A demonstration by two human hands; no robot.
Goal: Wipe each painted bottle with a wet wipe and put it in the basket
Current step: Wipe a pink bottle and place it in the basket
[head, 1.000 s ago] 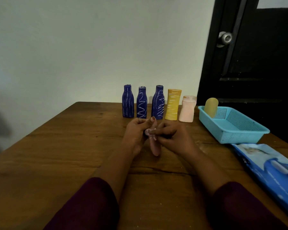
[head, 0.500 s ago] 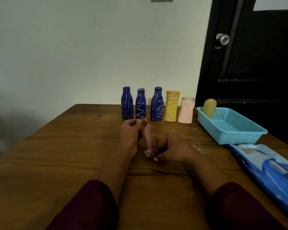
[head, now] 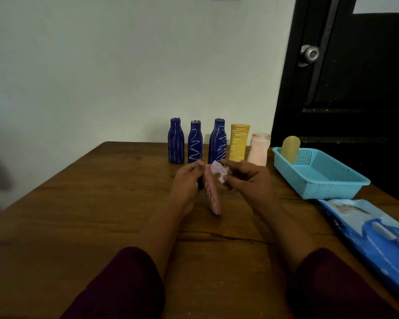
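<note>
Grip first: what is the left hand [head: 187,180] doing?

Its fingers and thumb are curled round the pink bottle [head: 213,196] and hold it tilted over the table [head: 78,203], with one end toward the person. I cannot tell whether that near end rests on the wood. I think the tilt is there to turn a long side toward the other hand.

And the right hand [head: 249,180]?

Its fingertips pinch a crumpled wet wipe [head: 218,171] at the bottle's far end. The wipe is either touching the bottle or just beside it, and I cannot tell which. Bunched small like that, the wipe probably makes a firmer pad for rubbing.

Why is the basket [head: 332,194] off to the right?

It sits near the wiping hand, so a finished bottle needs only a short carry. A yellowish bottle [head: 291,149] already leans in its far corner.

And the others?

Three blue bottles [head: 195,143], a yellow bottle [head: 238,143] and a pale pink bottle [head: 259,149] stand upright in a row by the wall, behind the hands. That seems to keep them out of the working spot while they wait. The wipe pack [head: 378,233] lies just beside the basket, nearer the person, handy for a fresh sheet.

How far along is it?

Early, I judge: one bottle is in the basket, one is in hand and five are waiting.
</note>
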